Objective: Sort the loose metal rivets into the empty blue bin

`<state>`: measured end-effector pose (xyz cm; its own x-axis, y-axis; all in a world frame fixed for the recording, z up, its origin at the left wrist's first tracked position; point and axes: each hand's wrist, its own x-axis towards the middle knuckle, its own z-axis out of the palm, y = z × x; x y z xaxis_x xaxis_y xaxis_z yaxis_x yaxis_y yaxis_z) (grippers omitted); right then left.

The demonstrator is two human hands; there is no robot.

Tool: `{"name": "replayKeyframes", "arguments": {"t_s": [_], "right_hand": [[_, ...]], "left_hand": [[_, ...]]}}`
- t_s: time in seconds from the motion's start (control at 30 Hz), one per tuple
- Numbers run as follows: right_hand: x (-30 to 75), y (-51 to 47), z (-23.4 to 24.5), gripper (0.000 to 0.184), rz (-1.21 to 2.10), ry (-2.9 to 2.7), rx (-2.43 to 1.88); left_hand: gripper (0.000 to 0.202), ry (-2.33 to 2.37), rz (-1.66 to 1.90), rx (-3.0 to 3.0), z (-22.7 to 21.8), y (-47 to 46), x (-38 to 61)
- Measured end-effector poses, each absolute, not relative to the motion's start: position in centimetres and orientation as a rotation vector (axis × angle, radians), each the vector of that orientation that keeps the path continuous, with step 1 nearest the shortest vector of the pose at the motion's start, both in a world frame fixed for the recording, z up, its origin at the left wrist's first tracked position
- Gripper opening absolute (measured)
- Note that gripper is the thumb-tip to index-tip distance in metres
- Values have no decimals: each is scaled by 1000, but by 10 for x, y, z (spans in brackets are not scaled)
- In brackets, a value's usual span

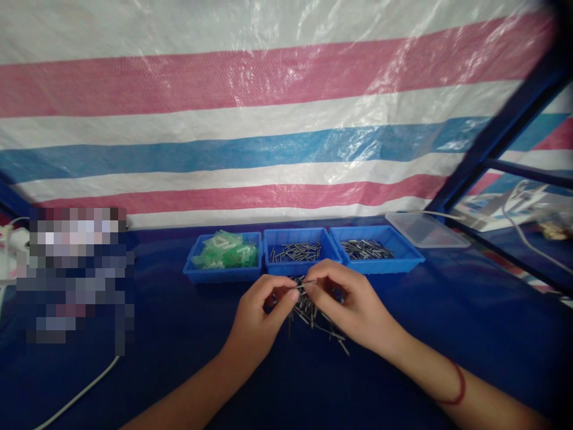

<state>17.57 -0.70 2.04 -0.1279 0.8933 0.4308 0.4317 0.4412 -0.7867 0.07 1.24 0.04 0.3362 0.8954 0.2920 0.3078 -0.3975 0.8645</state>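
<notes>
Both hands meet over a loose pile of thin metal pins on the dark blue table. My left hand pinches one end of a slim metal pin between thumb and forefinger. At the pin's other end, the thumb and forefinger of my right hand are closed on it. Just beyond stand three blue trays. The left tray holds small green-and-clear plastic packets. Short metal pins lie in the middle tray, and more fill part of the right tray. The pins' exact kind is too small to tell.
A clear plastic lid lies right of the trays. Blue metal frame bars rise at the right. A striped plastic sheet hangs behind. At the left are a pixelated area and a white cable.
</notes>
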Motion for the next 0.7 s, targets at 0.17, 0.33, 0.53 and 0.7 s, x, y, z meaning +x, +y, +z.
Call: {"name": "replayKeyframes", "arguments": {"t_s": [0.17, 0.33, 0.53, 0.7], "right_hand": [[221, 10, 37, 13, 193, -1663, -1404], [269, 33, 30, 13, -214, -1679, -1826], [253, 29, 25, 22, -316, -1822, -1676], [220, 11, 31, 18, -41, -2064, -1408]], "left_hand": [[19, 1072, 843, 2228, 4, 13, -2], [25, 1089, 599, 2499, 1, 14, -6], [21, 1153, 537, 2592, 1, 14, -4], [16, 1187, 511, 2637, 1, 14, -3]]}}
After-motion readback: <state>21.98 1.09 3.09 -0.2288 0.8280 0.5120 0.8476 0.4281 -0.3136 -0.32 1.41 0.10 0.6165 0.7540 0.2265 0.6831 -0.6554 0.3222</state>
